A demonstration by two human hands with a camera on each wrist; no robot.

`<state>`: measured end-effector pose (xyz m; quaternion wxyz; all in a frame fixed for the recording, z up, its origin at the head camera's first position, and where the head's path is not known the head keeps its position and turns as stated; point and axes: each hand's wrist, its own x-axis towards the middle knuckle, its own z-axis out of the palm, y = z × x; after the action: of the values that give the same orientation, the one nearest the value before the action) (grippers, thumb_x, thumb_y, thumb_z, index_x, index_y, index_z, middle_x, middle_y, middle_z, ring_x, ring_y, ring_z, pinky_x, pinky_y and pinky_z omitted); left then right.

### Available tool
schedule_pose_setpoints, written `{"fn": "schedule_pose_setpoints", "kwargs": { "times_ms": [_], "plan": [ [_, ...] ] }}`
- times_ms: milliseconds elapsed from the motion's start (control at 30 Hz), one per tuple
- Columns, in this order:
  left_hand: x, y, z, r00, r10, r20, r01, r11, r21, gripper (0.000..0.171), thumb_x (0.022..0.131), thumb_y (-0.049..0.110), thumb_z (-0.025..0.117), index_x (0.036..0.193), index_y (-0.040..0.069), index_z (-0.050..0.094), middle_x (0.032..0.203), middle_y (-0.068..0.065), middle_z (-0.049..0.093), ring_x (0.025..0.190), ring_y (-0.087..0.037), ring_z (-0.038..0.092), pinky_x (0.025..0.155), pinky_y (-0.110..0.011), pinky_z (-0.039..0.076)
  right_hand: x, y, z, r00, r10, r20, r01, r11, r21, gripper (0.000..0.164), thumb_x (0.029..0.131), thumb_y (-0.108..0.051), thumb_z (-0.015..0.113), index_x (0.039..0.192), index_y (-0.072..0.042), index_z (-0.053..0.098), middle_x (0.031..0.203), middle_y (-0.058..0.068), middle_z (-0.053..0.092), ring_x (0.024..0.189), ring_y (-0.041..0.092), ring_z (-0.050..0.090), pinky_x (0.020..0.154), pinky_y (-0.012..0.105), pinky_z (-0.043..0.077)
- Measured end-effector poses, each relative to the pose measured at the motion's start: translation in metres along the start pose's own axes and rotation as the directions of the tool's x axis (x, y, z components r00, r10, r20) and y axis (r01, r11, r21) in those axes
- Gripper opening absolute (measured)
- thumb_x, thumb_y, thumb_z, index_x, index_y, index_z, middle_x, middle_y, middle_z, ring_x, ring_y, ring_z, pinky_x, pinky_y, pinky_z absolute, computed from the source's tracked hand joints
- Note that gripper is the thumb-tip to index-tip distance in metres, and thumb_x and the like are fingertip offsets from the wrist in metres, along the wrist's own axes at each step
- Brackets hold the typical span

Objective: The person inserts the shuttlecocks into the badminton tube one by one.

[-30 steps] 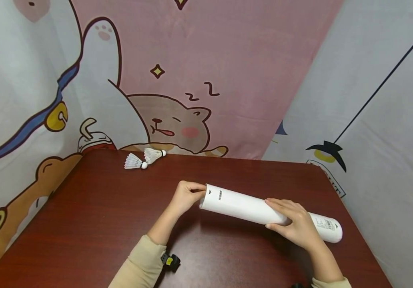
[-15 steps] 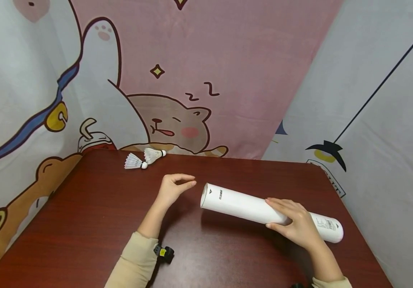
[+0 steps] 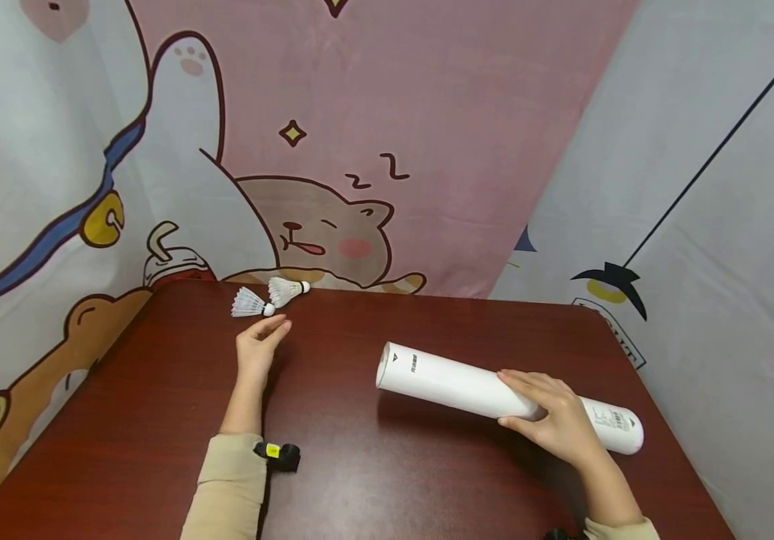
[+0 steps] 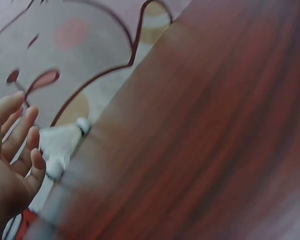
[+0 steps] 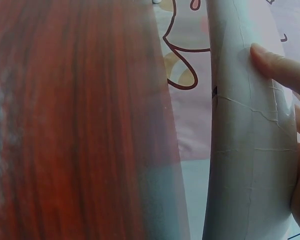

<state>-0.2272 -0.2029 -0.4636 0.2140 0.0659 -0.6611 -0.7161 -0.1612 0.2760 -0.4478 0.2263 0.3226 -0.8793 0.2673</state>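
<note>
Two white shuttlecocks lie side by side at the table's back left. The nearer shuttlecock (image 3: 249, 303) points its cork to the right, and the farther shuttlecock (image 3: 286, 291) has a dark band by its cork. Just in front of them is my left hand (image 3: 259, 346), fingers relaxed and holding nothing; the left wrist view shows its fingers (image 4: 25, 140) apart. A long white shuttlecock tube (image 3: 454, 382) is gripped around its middle by my right hand (image 3: 556, 416). Its left end, raised off the table, shows an opening; what lies inside cannot be made out.
The reddish-brown table (image 3: 360, 465) has its back edge against a cartoon-printed cloth (image 3: 495, 150). A black wrist camera (image 3: 282, 456) is strapped at the left sleeve. The tube's printed right end reaches near the table's right side.
My left hand has come away from the tube's left end, holding nothing, and moved left and back toward the shuttlecocks. My right hand and the tube have hardly moved.
</note>
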Motion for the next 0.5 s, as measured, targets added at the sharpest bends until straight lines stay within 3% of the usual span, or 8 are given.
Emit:
{"fn": "schedule_pose_setpoints", "kwargs": {
  "times_ms": [133,267,367,500],
  "plan": [
    [0.007,-0.009,-0.017,0.987,-0.002,-0.158,-0.007,0.998,-0.06,0.035,0.082,-0.002,0.072,0.113,-0.016,0.061,0.087,0.002,0.071,0.08,-0.006,0.063,0.069,-0.017,0.048,0.0,0.0,-0.001,1.0,0.016,0.011,-0.016,1.0,-0.004,0.071,0.06,-0.031,0.09,0.125,-0.017,0.065,0.124,0.0,0.063,0.108,0.019,0.058,0.089,0.035,0.037],
    [0.014,-0.016,-0.029,0.955,0.042,-0.292,-0.067,0.995,-0.075,0.038,0.082,-0.005,0.071,0.117,-0.015,0.059,0.099,-0.013,0.07,0.081,-0.011,0.059,0.068,-0.016,0.047,0.0,0.0,-0.001,0.999,0.032,0.019,-0.032,0.999,-0.006,0.071,0.061,-0.031,0.09,0.126,-0.017,0.065,0.125,0.0,0.062,0.109,0.019,0.057,0.09,0.036,0.037],
    [0.019,-0.02,-0.035,0.937,0.082,-0.339,-0.103,0.994,-0.046,0.039,0.082,-0.006,0.071,0.119,-0.013,0.06,0.11,-0.026,0.064,0.082,-0.015,0.055,0.067,-0.015,0.046,-0.001,0.0,-0.002,0.999,0.04,0.02,-0.04,0.999,-0.01,0.071,0.061,-0.032,0.09,0.126,-0.018,0.065,0.125,0.0,0.062,0.109,0.019,0.057,0.089,0.037,0.037],
    [0.031,-0.031,-0.043,0.92,0.103,-0.379,-0.107,0.994,0.01,0.042,0.083,-0.004,0.071,0.123,-0.008,0.06,0.121,-0.027,0.058,0.094,-0.029,0.054,0.071,-0.016,0.043,-0.002,0.0,-0.002,0.999,0.046,0.021,-0.046,0.999,-0.009,0.072,0.061,-0.032,0.09,0.127,-0.018,0.065,0.126,-0.001,0.062,0.11,0.019,0.057,0.089,0.038,0.037]
  ]
}}
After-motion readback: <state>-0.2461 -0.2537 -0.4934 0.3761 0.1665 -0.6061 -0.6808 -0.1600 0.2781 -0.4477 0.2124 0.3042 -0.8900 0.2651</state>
